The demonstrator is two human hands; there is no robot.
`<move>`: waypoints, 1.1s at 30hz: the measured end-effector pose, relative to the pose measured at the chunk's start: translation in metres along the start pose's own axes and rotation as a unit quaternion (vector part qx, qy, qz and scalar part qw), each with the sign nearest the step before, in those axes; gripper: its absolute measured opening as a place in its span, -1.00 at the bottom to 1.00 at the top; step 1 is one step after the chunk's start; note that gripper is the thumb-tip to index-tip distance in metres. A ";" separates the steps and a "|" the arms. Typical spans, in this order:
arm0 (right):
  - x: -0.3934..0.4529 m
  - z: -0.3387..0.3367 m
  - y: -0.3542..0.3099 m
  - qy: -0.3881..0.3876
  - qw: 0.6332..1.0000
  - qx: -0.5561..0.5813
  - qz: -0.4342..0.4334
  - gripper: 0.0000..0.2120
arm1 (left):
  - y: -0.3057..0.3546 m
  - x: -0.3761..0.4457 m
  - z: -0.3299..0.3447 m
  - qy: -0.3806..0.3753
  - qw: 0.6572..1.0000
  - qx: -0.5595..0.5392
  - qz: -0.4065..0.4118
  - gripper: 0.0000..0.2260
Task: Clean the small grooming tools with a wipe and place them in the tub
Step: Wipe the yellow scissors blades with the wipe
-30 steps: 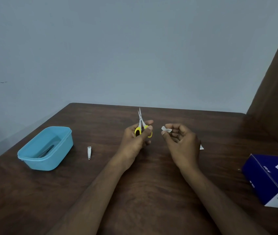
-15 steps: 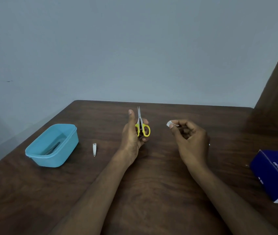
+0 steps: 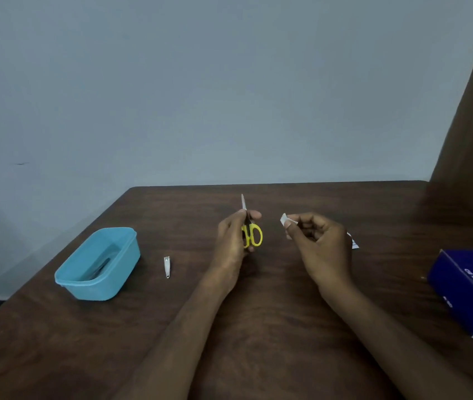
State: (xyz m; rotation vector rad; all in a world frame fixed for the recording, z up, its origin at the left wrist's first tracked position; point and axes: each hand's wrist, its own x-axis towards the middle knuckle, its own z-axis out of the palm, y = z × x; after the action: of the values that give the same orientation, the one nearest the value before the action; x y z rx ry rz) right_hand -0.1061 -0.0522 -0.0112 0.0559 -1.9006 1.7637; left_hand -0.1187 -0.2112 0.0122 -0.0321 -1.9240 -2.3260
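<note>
Two hands: left hand (image 3: pixel 231 243) grips scissors (image 3: pixel 251 230); right hand (image 3: pixel 320 243) pinches wipe (image 3: pixel 285 219).

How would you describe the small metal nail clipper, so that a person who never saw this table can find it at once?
Start at the light blue tub on the left part of the brown table. On the bare wood between the tub and the left hand lies the nail clipper. It is the only silvery tool lying loose; the yellow-handled scissors are in that hand.

The worktop (image 3: pixel 258 327) is dark wood with visible grain, faintly sheened; the tub (image 3: pixel 99 287) smooth blue plastic; the scissors (image 3: pixel 251 232) bright metal blades, glossy yellow plastic handles; the nail clipper (image 3: pixel 167 267) shiny metal.
</note>
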 end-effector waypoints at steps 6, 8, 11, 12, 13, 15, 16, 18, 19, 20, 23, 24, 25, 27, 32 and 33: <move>0.004 0.001 0.005 0.019 1.000 -0.009 0.011 -0.89 | -0.010 0.003 -0.005 0.009 0.994 0.076 0.078 -0.75; 0.005 0.001 0.003 0.031 0.999 -0.020 -0.004 -0.92 | -0.013 0.004 -0.007 0.009 0.993 0.088 0.083 -0.78; 0.003 0.000 -0.002 0.037 0.995 -0.062 -0.073 -0.95 | -0.016 0.006 -0.006 0.006 0.993 0.086 0.084 -0.83; 0.003 -0.001 -0.003 0.030 0.991 -0.083 -0.098 -0.95 | -0.016 0.005 -0.005 0.003 0.993 0.084 0.084 -0.83; 0.002 -0.001 -0.002 0.023 0.985 -0.121 -0.124 -0.94 | -0.016 0.005 -0.004 -0.001 0.993 0.083 0.086 -0.83; 0.001 -0.002 0.000 0.003 0.959 -0.231 -0.165 -0.94 | -0.015 0.005 -0.001 -0.005 0.993 0.081 0.090 -0.82; 0.001 -0.002 0.001 -0.006 0.947 -0.271 -0.173 -0.94 | -0.015 0.005 -0.001 -0.005 0.993 0.078 0.091 -0.82; 0.000 -0.002 0.002 -0.020 0.941 -0.292 -0.172 -0.93 | -0.016 0.004 -0.002 -0.010 0.994 0.063 0.090 -0.82; 0.000 -0.001 0.003 -0.028 0.942 -0.285 -0.172 -0.92 | -0.016 0.004 -0.002 -0.011 0.995 0.055 0.088 -0.82; -0.001 0.000 0.003 -0.037 0.945 -0.277 -0.172 -0.91 | -0.016 0.004 -0.003 -0.009 0.995 0.048 0.086 -0.82; 0.002 -0.002 0.008 -0.073 0.936 -0.285 -0.196 -0.90 | -0.017 0.007 -0.006 0.012 0.993 0.065 0.097 -0.83; 0.004 -0.003 0.009 -0.090 0.926 -0.296 -0.215 -0.90 | -0.018 0.008 -0.008 0.022 0.990 0.088 0.108 -0.84; 0.005 -0.004 0.011 -0.104 0.914 -0.311 -0.239 -0.90 | -0.019 0.010 -0.009 0.029 0.986 0.114 0.118 -0.85; 0.009 -0.009 0.011 -0.121 0.879 -0.351 -0.298 -0.94 | -0.022 0.012 -0.010 0.037 0.979 0.154 0.127 -0.86; 0.015 -0.010 0.003 -0.130 0.836 -0.366 -0.388 -0.92 | -0.017 0.012 -0.011 0.065 0.968 0.198 0.141 -0.83; 0.013 -0.010 0.002 -0.120 0.836 -0.359 -0.397 -0.93 | -0.017 0.012 -0.011 0.072 0.967 0.200 0.140 -0.83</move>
State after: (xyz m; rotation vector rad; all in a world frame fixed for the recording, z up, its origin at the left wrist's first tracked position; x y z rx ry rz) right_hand -0.1149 -0.0383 -0.0079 0.7018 -2.1384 0.4649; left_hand -0.1312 -0.2201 -0.0053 -0.0893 -2.1163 -1.6878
